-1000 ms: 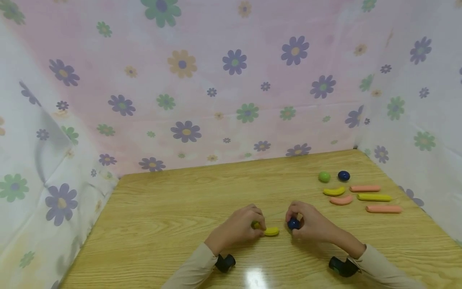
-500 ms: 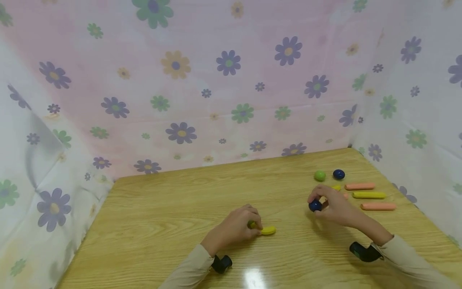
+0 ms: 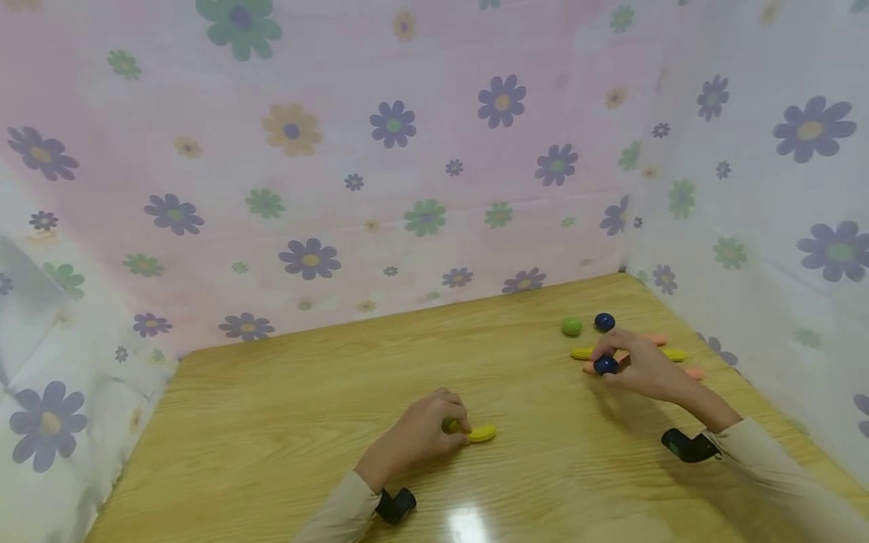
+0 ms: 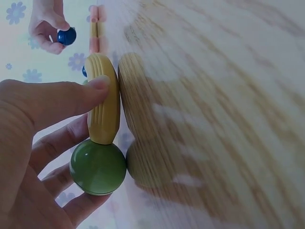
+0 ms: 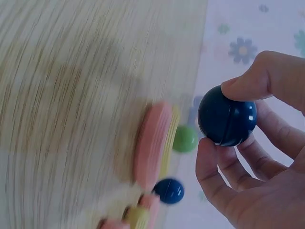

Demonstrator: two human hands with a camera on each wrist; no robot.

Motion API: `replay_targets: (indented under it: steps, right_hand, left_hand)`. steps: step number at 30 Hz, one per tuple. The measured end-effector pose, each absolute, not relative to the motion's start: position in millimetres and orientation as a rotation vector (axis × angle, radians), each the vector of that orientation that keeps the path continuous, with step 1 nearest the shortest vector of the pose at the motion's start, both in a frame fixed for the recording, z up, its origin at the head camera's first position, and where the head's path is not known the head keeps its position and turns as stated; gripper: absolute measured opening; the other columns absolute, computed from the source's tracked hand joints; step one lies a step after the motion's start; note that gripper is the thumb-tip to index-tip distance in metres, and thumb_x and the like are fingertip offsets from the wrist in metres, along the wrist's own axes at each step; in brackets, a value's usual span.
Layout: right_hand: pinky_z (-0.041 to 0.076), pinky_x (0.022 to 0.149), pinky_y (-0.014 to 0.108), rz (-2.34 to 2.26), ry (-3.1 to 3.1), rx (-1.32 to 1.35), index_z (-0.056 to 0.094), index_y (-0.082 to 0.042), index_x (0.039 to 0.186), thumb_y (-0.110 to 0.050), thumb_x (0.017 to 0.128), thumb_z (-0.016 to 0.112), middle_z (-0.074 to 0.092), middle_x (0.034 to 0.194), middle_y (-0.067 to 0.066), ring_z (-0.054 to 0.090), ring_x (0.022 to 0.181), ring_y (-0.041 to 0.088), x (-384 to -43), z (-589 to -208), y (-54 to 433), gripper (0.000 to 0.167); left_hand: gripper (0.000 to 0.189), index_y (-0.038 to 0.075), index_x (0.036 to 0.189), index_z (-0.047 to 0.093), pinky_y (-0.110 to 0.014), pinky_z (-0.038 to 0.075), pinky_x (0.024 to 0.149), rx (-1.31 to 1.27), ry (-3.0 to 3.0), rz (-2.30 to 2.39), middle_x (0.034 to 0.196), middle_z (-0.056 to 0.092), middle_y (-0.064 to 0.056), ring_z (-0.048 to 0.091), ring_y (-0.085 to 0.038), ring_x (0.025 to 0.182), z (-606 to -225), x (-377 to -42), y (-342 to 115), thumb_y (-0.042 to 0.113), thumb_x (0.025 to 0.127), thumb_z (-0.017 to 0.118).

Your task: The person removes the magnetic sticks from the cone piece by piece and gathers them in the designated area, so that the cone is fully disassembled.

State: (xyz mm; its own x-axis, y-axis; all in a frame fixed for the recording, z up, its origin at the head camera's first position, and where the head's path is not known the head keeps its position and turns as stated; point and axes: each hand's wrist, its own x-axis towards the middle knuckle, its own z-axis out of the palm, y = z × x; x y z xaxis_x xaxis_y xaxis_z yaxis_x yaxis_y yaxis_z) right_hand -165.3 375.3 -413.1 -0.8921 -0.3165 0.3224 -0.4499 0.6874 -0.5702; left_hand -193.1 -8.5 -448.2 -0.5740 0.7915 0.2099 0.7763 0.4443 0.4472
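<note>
My left hand [image 3: 417, 430] pinches a yellow curved, ridged stick [image 4: 104, 119] low over the wooden table. A shiny green ball [image 4: 97, 167] meets the near end of that stick, with left fingers behind it. In the head view the hand covers much of both. Off to the right, my right hand [image 3: 645, 368] holds a dark blue ball [image 5: 224, 117] between thumb and fingertips, raised above the table. In the head view this ball overlaps a pink curved stick [image 3: 588, 367], which lies beyond it beside another yellow curved stick [image 3: 580, 353].
A second green ball [image 3: 572, 326] and a second blue ball [image 3: 605, 322] rest at the table's back right. Straight pink sticks [image 3: 695, 373] and a yellow one [image 3: 676, 355] lie partly behind the right hand. Flowered cloth [image 3: 421, 173] hangs around the table [image 3: 305, 407].
My right hand has carried the blue ball rightward and back, away from the left hand to the loose pieces. The left hand keeps its hold in place. The head view has turned right.
</note>
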Motion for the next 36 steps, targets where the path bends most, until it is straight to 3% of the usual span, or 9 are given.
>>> replay_targets:
  steps: [10,15,20,25,36]
  right_hand:
    - [0.048,0.063,0.028,0.916,-2.778,0.381,0.067,-0.003,0.102,-0.003,0.080,0.073,0.059,0.099,0.009,0.053,0.082,0.013,-181,-411,421,0.022]
    - [0.048,0.062,0.030,0.911,-2.857,0.265,0.066,0.001,0.107,-0.007,0.084,0.071,0.059,0.101,0.015,0.055,0.090,0.030,-193,-407,440,0.025]
    - [0.050,0.069,0.041,0.899,-2.893,0.200,0.063,0.003,0.112,-0.013,0.088,0.068,0.058,0.110,0.024,0.053,0.099,0.041,-206,-409,457,0.029]
    - [0.048,0.074,0.049,0.938,-2.923,0.113,0.061,0.006,0.116,-0.016,0.088,0.067,0.054,0.115,0.029,0.052,0.100,0.044,-220,-412,473,0.035]
    - [0.049,0.067,0.043,0.934,-2.970,-0.014,0.063,0.007,0.112,-0.015,0.081,0.070,0.057,0.107,0.030,0.054,0.091,0.041,-247,-420,480,0.039]
  left_hand:
    - [0.004,0.024,0.081,0.072,-0.021,0.046,0.080,1.442,2.647,0.775,0.094,0.061,0.016,0.052,-0.004,0.097,-446,-193,-12,0.023,0.083,0.075]
    - [0.004,0.024,0.081,0.072,-0.022,0.047,0.080,1.441,2.654,0.772,0.092,0.061,0.016,0.052,-0.004,0.096,-446,-193,-13,0.023,0.082,0.076]
    - [0.002,0.023,0.083,0.073,-0.021,0.046,0.081,1.458,2.652,0.763,0.093,0.061,0.016,0.052,-0.004,0.095,-446,-194,-12,0.023,0.083,0.075]
    - [0.003,0.022,0.085,0.073,-0.019,0.046,0.081,1.477,2.637,0.765,0.094,0.061,0.016,0.052,-0.003,0.095,-445,-194,-11,0.022,0.082,0.076]
    - [0.004,0.023,0.083,0.073,-0.019,0.045,0.080,1.478,2.650,0.769,0.094,0.061,0.015,0.052,-0.003,0.095,-446,-194,-13,0.021,0.082,0.076]
